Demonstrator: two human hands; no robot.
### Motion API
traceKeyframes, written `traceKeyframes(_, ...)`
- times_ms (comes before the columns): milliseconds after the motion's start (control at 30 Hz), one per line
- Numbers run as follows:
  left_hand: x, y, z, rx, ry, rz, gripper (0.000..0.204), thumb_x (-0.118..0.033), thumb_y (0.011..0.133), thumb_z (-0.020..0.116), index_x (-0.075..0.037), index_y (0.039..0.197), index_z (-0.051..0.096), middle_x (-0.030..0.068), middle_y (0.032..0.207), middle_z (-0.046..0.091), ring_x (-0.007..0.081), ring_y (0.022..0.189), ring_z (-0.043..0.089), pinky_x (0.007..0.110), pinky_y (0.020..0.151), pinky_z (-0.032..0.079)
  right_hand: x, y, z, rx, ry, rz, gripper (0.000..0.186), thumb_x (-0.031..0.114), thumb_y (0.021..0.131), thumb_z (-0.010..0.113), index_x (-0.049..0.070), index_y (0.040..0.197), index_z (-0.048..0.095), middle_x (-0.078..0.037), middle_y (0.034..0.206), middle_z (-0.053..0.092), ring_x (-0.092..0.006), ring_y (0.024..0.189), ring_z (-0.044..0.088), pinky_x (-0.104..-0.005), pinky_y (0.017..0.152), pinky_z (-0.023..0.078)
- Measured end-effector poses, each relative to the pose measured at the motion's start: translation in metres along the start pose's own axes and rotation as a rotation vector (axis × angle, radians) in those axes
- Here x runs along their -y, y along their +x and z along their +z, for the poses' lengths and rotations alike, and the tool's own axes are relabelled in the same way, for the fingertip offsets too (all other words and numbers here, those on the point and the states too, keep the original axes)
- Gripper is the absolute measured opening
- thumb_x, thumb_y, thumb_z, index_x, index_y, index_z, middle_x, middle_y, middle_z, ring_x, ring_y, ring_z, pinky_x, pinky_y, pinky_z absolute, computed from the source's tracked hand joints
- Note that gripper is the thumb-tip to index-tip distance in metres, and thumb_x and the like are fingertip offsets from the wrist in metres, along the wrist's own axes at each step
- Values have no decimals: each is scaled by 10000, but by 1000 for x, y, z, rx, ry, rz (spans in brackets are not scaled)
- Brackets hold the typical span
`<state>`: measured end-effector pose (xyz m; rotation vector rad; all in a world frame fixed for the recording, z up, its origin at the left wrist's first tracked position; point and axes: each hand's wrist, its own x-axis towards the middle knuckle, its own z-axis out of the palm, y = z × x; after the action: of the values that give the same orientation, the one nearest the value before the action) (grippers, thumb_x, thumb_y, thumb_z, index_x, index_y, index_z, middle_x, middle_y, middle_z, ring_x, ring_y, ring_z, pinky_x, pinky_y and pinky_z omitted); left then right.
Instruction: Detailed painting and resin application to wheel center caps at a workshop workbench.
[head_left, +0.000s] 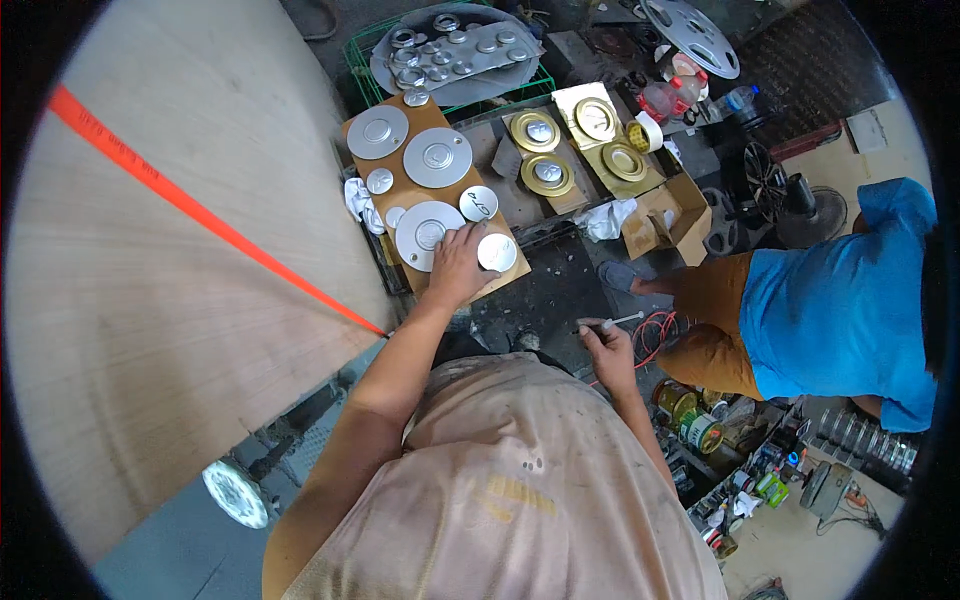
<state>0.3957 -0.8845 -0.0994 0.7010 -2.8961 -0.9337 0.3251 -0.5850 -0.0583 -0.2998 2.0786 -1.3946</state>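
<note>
My left hand (458,262) rests on a brown board (508,283). Its thumb and forefinger close about the left edge of a pale round cap (497,252). Its other fingers reach the rim of a large silver disc cover (428,228). A round cap with dark marks (478,203) lies just beyond. Two more silver disc covers, one of them a wide cover (438,158), and several small round caps share the board. My right hand (612,358), fingers pinched, holds a slim tool with a pale shaft (628,318); its exact kind is unclear.
Beyond the board, a green wire rack (362,62) bears a tray of round metal parts. Gold rings (547,174) with silver caps sit to the right, near an open cardboard box (688,220). A person in a blue shirt (835,320) stands at right. A wooden panel (200,260) rises at left.
</note>
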Motion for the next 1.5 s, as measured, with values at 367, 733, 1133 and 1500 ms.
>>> traceKeyframes(367,-3,-21,16,-47,-25,-73,936,-262,636,876,-104,1440,423,96,1415,479,303,1305,423,464,1056,370,7,6,-5,124,-49,-53,177,121,930,649,8,1052,708,-1,847,656,-86,791,568,-252,734,458)
traceKeyframes(733,-20,-17,8,-184,-250,34,811,-233,667,848,-44,1370,491,133,1315,491,321,1232,481,409,1065,401,21,-1,3,135,-97,-32,195,91,946,599,-5,1092,687,-79,883,705,-135,824,660,-277,767,528)
traceKeyframes(1133,-82,-63,-75,-400,-441,253,809,-191,559,909,-7,1254,539,155,1223,498,332,1149,545,412,987,473,80,14,21,239,269,-27,342,105,925,645,-44,1229,591,-139,1039,695,-191,957,672,-320,853,551)
traceKeyframes(1500,-92,-85,-91,-332,-557,247,851,-237,551,917,23,1258,523,171,1227,509,325,1181,537,398,1011,454,118,1,42,365,753,-117,584,-49,780,734,-18,1318,509,-142,1237,623,-223,1145,614,-375,993,498)
